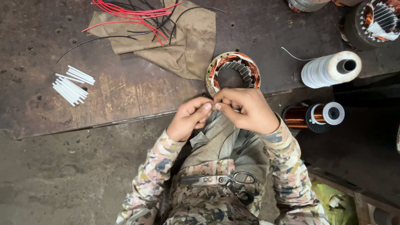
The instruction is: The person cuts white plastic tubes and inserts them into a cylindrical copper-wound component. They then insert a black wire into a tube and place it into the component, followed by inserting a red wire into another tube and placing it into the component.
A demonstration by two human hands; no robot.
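Pinching something tiny, too small to tell, between fingertips of left hand (189,118) and right hand (246,109), both closed, just off bench front edge (125,118), below stator (233,73). Step: fine end prep, likely. Next: steady grip needed. Scissors (218,180) on lap.

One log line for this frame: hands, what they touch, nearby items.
left hand: pinching, item hidden | right hand: pinching, same spot | stator: beyond hands | scissors: on lap

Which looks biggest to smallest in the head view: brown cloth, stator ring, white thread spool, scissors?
1. brown cloth
2. scissors, closer to the camera, so its rank is unsure
3. stator ring and white thread spool look alike
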